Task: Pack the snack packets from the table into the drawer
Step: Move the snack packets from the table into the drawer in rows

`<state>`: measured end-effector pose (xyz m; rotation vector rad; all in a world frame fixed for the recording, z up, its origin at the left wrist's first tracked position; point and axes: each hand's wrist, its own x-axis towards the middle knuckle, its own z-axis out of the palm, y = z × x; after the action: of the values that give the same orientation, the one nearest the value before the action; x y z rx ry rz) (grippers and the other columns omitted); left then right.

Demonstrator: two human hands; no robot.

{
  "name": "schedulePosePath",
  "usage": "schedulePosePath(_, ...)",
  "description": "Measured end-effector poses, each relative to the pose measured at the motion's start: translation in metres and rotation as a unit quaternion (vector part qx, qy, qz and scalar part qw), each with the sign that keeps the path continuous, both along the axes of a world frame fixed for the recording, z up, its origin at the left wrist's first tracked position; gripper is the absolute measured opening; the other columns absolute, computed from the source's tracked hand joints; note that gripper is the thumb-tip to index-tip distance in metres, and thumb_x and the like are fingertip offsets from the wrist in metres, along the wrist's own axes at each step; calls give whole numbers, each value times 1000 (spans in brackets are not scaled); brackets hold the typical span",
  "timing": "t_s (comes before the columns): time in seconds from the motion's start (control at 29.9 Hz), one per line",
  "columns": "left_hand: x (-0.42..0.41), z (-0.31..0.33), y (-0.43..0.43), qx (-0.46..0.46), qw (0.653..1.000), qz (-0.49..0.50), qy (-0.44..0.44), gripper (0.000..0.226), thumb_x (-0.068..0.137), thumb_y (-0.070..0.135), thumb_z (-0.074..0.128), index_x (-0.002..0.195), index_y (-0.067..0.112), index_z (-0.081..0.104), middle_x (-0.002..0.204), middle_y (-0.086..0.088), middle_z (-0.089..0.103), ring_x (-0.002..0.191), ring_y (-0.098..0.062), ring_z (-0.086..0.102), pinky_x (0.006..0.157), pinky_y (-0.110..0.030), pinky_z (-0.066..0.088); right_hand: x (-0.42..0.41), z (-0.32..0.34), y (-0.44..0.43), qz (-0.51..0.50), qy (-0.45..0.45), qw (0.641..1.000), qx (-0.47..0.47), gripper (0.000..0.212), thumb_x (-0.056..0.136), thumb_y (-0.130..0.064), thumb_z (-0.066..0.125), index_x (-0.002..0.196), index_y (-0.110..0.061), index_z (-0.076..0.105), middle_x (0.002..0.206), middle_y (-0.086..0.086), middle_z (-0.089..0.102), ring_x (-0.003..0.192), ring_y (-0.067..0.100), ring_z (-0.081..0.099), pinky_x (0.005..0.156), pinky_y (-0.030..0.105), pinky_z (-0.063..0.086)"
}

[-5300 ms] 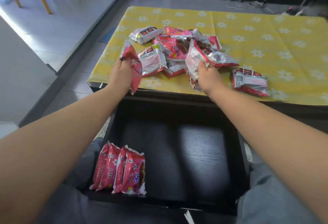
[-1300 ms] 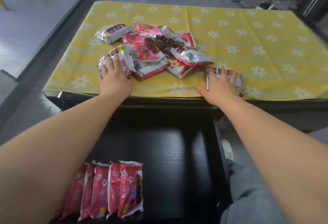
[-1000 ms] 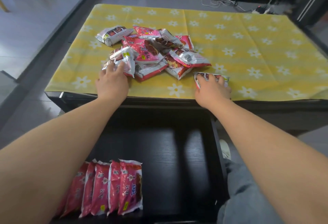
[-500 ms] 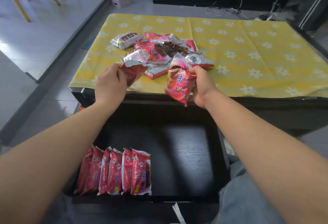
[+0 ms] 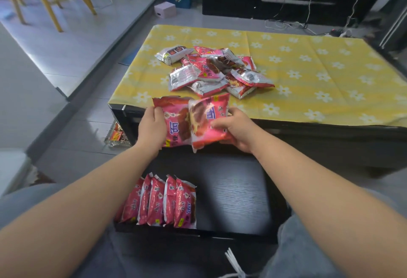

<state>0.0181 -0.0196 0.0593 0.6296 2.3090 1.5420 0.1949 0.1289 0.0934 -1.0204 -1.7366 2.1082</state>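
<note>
Yellow-clothed bench edge: left hand and right hand each grip a pink packet upright, directly above the open drawer, near-left row below.
</note>
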Motion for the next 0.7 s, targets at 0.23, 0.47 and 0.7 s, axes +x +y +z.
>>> schedulePosePath(0.23, 7, -15, -17, -2, 978, -42, -204, 60, 98, 54, 61, 142, 15, 52, 113, -9, 75, 88, -22, 77, 77, -42, 63, 12, -1, -24, 188, -131, 872, 434, 25, 79, -12, 70, 102, -22, 69, 96, -2, 73, 93, 22, 68, 77, 35, 53)
schedulePosePath(0.47, 35, -36, -26, -85, 958, -112, -248, 32, 104, 42, 57, 106, 16, 75, 86, -7, 81, 75, -20, 79, 70, -36, 62, 5, -17, -49, 262, -153, 692, 655, 29, 89, -21, 66, 118, -24, 69, 142, -2, 56, 141, 22, 36, 113, 51, 24)
schedulePosePath(0.7, 60, -49, -19, -24, 939, -62, -337, 33, 107, 34, 47, 109, 12, 71, 94, -15, 75, 87, -29, 74, 84, -52, 63, 9, -43, -64, 267, -110, 675, 679, 24, 84, -7, 75, 107, -13, 71, 155, 14, 45, 152, 36, 26, 110, 61, 36)
